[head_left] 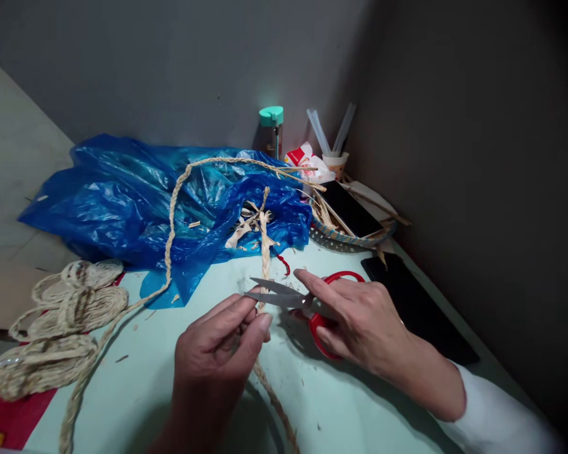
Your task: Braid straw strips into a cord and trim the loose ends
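Observation:
My left hand (222, 347) pinches a pale braided straw cord (266, 249) between thumb and fingers, near the middle of the table. The cord runs up from the grip toward a blue plastic bag and trails down below the hand. My right hand (360, 315) holds red-handled scissors (284, 296), with fingers in the loops. The blades are parted and lie across the cord just above my left fingertips; I cannot tell whether they touch it. Another length of braided cord (170, 233) curves over the bag and down the left side.
The blue plastic bag (118, 202) covers the back left. Coiled braided bundles (80, 309) lie at the left. A phone (350, 208) rests on a woven basket (355, 239); a black flat object (416, 309) lies at right. Behind stand a green-lidded bottle (271, 116) and a cup (335, 165).

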Tool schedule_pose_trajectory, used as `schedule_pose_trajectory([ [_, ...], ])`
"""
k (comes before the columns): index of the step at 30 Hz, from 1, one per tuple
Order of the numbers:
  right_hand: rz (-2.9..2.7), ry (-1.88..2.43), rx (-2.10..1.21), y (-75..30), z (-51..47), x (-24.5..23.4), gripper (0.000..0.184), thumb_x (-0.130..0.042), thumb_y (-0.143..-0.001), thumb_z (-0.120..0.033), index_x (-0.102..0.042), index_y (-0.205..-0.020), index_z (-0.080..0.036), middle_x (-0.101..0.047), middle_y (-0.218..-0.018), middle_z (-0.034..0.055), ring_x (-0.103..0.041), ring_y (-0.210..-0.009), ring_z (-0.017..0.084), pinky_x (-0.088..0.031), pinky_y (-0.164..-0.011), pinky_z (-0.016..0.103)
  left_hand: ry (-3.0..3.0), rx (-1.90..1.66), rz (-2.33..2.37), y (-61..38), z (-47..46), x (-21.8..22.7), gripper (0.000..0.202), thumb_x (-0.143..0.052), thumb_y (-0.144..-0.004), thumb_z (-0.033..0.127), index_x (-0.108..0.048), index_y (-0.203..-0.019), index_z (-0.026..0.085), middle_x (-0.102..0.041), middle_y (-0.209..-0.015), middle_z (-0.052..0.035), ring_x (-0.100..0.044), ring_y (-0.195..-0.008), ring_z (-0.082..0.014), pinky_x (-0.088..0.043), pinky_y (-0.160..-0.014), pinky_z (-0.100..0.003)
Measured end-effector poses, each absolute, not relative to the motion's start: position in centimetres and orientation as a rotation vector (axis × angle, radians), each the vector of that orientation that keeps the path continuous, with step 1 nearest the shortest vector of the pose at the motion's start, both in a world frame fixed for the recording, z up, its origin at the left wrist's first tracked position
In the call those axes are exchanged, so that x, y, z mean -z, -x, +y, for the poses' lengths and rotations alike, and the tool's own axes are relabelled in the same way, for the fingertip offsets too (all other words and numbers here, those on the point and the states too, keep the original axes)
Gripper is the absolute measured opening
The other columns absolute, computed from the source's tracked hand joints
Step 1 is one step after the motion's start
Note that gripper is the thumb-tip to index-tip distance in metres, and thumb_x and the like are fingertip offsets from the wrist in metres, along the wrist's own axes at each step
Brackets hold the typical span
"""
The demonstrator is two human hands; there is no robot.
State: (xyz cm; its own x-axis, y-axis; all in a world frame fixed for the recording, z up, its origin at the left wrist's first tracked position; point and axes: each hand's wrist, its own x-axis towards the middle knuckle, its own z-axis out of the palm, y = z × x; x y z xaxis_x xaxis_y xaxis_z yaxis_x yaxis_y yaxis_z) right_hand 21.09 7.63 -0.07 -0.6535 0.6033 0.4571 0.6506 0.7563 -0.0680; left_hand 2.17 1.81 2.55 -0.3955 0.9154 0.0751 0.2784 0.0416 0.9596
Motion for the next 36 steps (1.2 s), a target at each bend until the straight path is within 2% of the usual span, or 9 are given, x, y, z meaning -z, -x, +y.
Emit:
schedule_pose_trajectory([
  [6, -2.451, 0.951, 0.185, -21.3, 7.66, 0.72, 0.046, -0.045, -0.081, -0.014, -0.051, -0.127, -0.011, -0.061, -0.061, -0.0009, -0.047, -0.047, 0.012, -0.024, -0.05, 0.027, -1.114, -1.438, 1.705, -2.61, 1.58, -2.54, 0.007, -0.073, -0.063, 0.024, -0.077, -0.068, 0.022, -0.063, -0.055, 0.003, -0.058, -0.052, -0.012, -0.051, -0.055, -0.021],
  [11, -2.375, 0.951, -0.105, -21.47, 7.91, 0.82, 0.047, -0.044, -0.081, -0.012, -0.047, -0.128, -0.013, -0.067, -0.071, 0.0003, -0.054, -0.053, 0.012, -0.034, -0.053, 0.024, -0.89, -1.432, 1.664, -2.86, 1.19, -3.03, 0.018, -0.076, -0.062, 0.024, -0.08, -0.079, 0.022, -0.07, -0.06, 0.0022, -0.062, -0.052, -0.0107, -0.05, -0.05, -0.017],
  [15, -2.308, 1.02, -0.254, -21.25, 8.18, 0.77, 0.026, -0.047, -0.088, -0.016, -0.052, -0.114, -0.018, -0.066, -0.075, -0.0004, -0.056, -0.056, 0.01, -0.036, -0.054, 0.021, -0.855, -1.388, 1.667, -2.61, 1.08, -3.23, 0.011, -0.077, -0.063, 0.025, -0.077, -0.072, 0.019, -0.072, -0.059, -0.0005, -0.061, -0.048, -0.011, -0.046, -0.042, -0.017],
  [17, -2.281, 1.027, -0.256, -21.07, 8.23, 0.75, 0.017, -0.052, -0.091, -0.024, -0.053, -0.107, -0.019, -0.065, -0.072, -0.0016, -0.054, -0.054, 0.009, -0.035, -0.053, 0.021, -0.842, -1.395, 1.66, -2.41, 1.09, -3.22, 0.011, -0.077, -0.063, 0.026, -0.075, -0.071, 0.018, -0.073, -0.061, -0.0023, -0.062, -0.048, -0.0128, -0.047, -0.042, -0.019],
  [20, -2.249, 0.993, -0.212, -20.86, 8.08, 0.59, 0.025, -0.059, -0.091, -0.039, -0.056, -0.103, -0.018, -0.062, -0.066, -0.0029, -0.052, -0.051, 0.009, -0.035, -0.051, 0.021, -0.868, -1.422, 1.647, -2.13, 1.22, -3.12, 0.011, -0.077, -0.063, 0.024, -0.074, -0.071, 0.017, -0.074, -0.063, -0.0033, -0.065, -0.05, -0.0142, -0.048, -0.042, -0.02],
  [23, -2.262, 0.948, -0.158, -20.75, 7.71, 0.3, 0.029, -0.059, -0.09, -0.042, -0.056, -0.105, -0.017, -0.062, -0.065, -0.0027, -0.054, -0.053, 0.009, -0.035, -0.053, 0.022, -0.967, -1.432, 1.678, -1.93, 1.41, -2.92, 0.012, -0.077, -0.064, 0.025, -0.077, -0.074, 0.018, -0.072, -0.064, -0.0015, -0.062, -0.048, -0.0124, -0.046, -0.041, -0.019],
  [28, -2.4, 0.952, -0.015, -20.57, 7.51, 0.15, 0.044, -0.056, -0.086, -0.053, -0.058, -0.106, -0.014, -0.056, -0.063, 0.0001, -0.05, -0.058, 0.015, -0.033, -0.058, 0.028, -1.062, -1.503, 1.682, -2.0, 1.54, -2.62, 0.016, -0.074, -0.064, 0.02, -0.081, -0.078, 0.022, -0.074, -0.075, -0.0014, -0.067, -0.064, -0.0158, -0.054, -0.057, -0.022],
  [32, -2.455, 0.987, 0.062, -20.8, 7.83, 0.38, 0.033, -0.046, -0.089, -0.036, -0.06, -0.108, -0.013, -0.057, -0.061, 0.0012, -0.047, -0.053, 0.015, -0.027, -0.053, 0.028, -1.1, -1.437, 1.637, -2.11, 1.47, -2.74, 0.014, -0.071, -0.068, 0.023, -0.081, -0.078, 0.024, -0.073, -0.079, -0.001, -0.064, -0.066, -0.0143, -0.047, -0.053, -0.02],
  [36, -2.465, 0.937, 0.119, -21.24, 7.89, 0.39, 0.037, -0.042, -0.079, -0.02, -0.058, -0.111, -0.013, -0.059, -0.062, 0.0018, -0.048, -0.053, 0.015, -0.025, -0.052, 0.028, -1.094, -1.386, 1.586, -1.98, 1.47, -2.94, 0.009, -0.071, -0.071, 0.024, -0.079, -0.07, 0.022, -0.073, -0.089, -0.0024, -0.064, -0.076, -0.0157, -0.044, -0.053, -0.019],
])
